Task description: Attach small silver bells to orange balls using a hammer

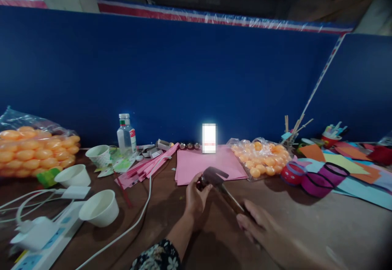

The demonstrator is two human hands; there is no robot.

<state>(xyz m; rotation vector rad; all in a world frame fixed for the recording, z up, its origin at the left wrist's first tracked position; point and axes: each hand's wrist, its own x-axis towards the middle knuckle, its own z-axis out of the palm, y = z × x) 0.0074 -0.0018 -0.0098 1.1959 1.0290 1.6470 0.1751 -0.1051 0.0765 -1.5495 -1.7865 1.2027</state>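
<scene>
My right hand (256, 224) is closed round the handle of a claw hammer (228, 195), whose dark head points away to the left. Just under and beside that head, my left hand (195, 200) pinches a small dark, shiny, rounded thing (200, 184). Most of it is hidden by fingers and hammer, so its kind cannot be made out. Beyond both hands lies a stack of pink paper sheets (196, 166) on the brown table (165, 225). Several dark shiny balls (190, 146) stand in a row at the paper's back edge.
At the left are paper cups (99, 208), a power strip (52, 243), a white cable (134, 224), a clear bottle (126, 135) and a bag of orange balls (33, 149). Another bag of orange balls (261, 160), purple cups (318, 186) and coloured paper (363, 190) lie right.
</scene>
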